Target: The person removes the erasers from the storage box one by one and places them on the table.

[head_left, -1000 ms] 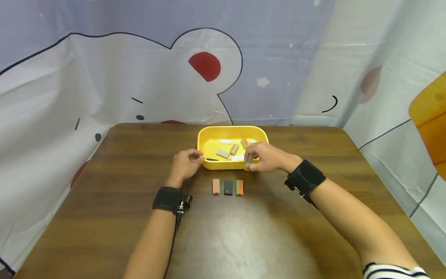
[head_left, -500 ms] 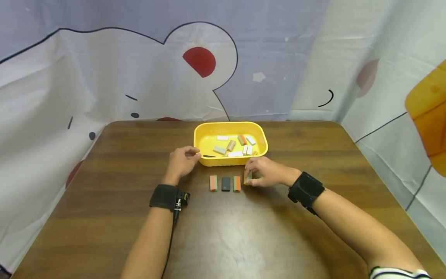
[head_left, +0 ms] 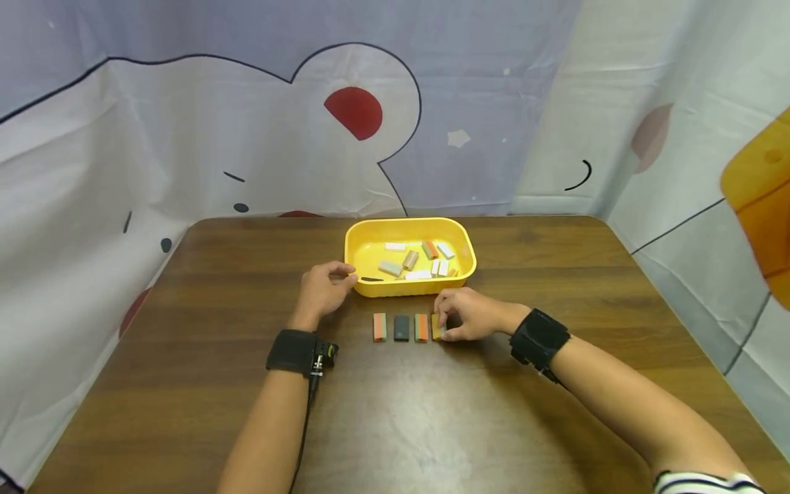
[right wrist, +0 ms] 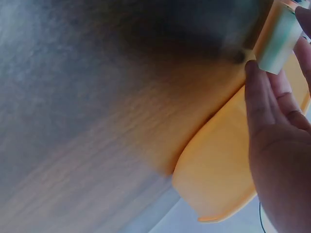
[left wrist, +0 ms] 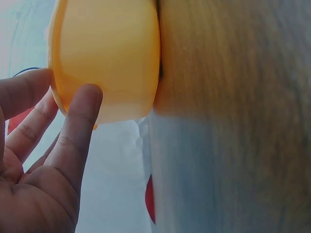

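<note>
1. Eraser block (head_left: 437, 326) with a yellow-orange face sits pinched in my right hand (head_left: 467, 315), low on the table (head_left: 247, 384) at the right end of a short row, just beside the row's last piece.
2. From the right wrist view I see the same block (right wrist: 278, 42) held between thumb and fingers (right wrist: 259, 92), showing a pale green side there.
3. That row lies in front of the yellow tray (head_left: 358, 237): an orange-and-green eraser (head_left: 379, 327) on the left, a dark grey eraser (head_left: 402, 328) in the middle, another orange-and-green eraser (head_left: 422, 327) on the right. They stand near each other with small gaps between.
4. My left hand (head_left: 323, 289) rests on the table at the tray's front left corner, holding nothing. Its fingers are loosely curled, and the fingertips (left wrist: 86, 97) lie against the tray's outer wall (left wrist: 112, 58) in the left wrist view.
5. Inside the tray I see a scatter of small erasers (head_left: 418, 259) in white, tan, orange and pale green, lying at mixed angles, plus one thin dark piece (head_left: 372, 279) near the front wall.
6. Both wrists carry black straps (head_left: 538, 337).
7. Behind the table hangs a cartoon-print curtain (head_left: 259, 137).
</note>
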